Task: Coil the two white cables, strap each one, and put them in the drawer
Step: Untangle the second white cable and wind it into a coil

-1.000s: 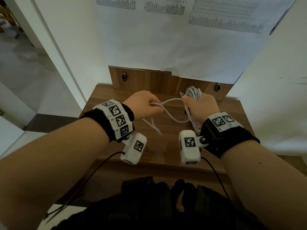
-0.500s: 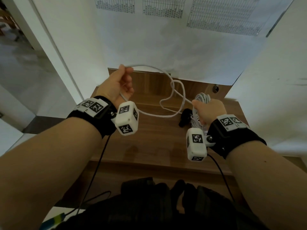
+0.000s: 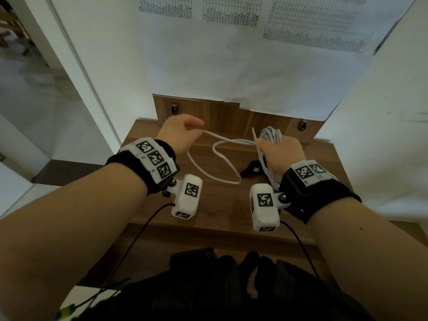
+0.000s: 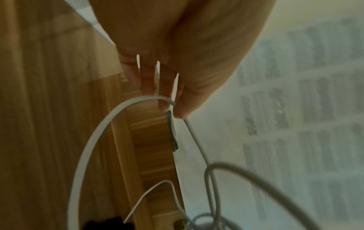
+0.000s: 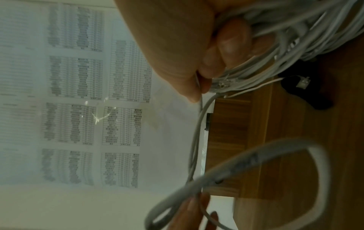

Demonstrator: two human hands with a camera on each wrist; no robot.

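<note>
- The right hand (image 3: 281, 154) is wrapped round a bundle of white cable (image 3: 271, 135), fingers curled through the turns; the coil stands out above the fist and hangs below it toward the table (image 3: 143, 144).
- From the right wrist view the coil's many strands sit packed against the curled fingers (image 5: 230, 38), and a clear plug end shows among them near the thumb.
- The left hand (image 3: 179, 133) pinches the loose run of the same cable between thumb and fingertips, up near the wooden back panel (image 3: 208, 112).
- Between the two hands the free length droops in a loop (image 3: 215, 167) that reaches the tabletop, well in front of both fists.
- A small black strap (image 3: 251, 169) lies on the table just beside the hanging part of the coil, left of the right wrist.
- Printed sheets of tables (image 3: 231, 10) hang on the wall behind.
- Compared with half a second ago, the left hand has come down and inward from its raised position out to the left; the slack then arched high in the air and now sags onto the table. The right hand has barely shifted, holding the coil in the same spot.
</note>
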